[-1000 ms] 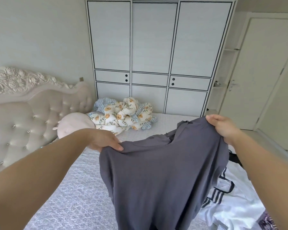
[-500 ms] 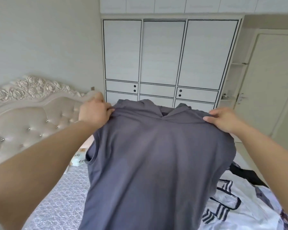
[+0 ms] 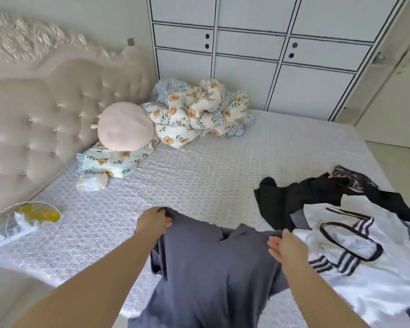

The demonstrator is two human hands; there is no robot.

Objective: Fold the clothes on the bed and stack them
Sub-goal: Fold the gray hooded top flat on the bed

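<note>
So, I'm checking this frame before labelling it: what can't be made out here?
- Gray shirt, head view: its hem is cut off by the bottom edge.
- Right hand: fingertips blurred, so its grip is unclear.
- Black garment: partly buried under the white striped garment, type unclear.
- Patterned cloth: mostly hidden behind the black one.

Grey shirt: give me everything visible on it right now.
The grey shirt is a plain slate-grey top in soft, matte fabric, with a collar or neck opening at its far edge. It is spread, lightly creased, on the near part of the bed, its lower part running out of view. The left hand grips its far left corner; the right hand is at its right shoulder, fingers fairly straight. Its right edge meets the white striped garment.
</note>
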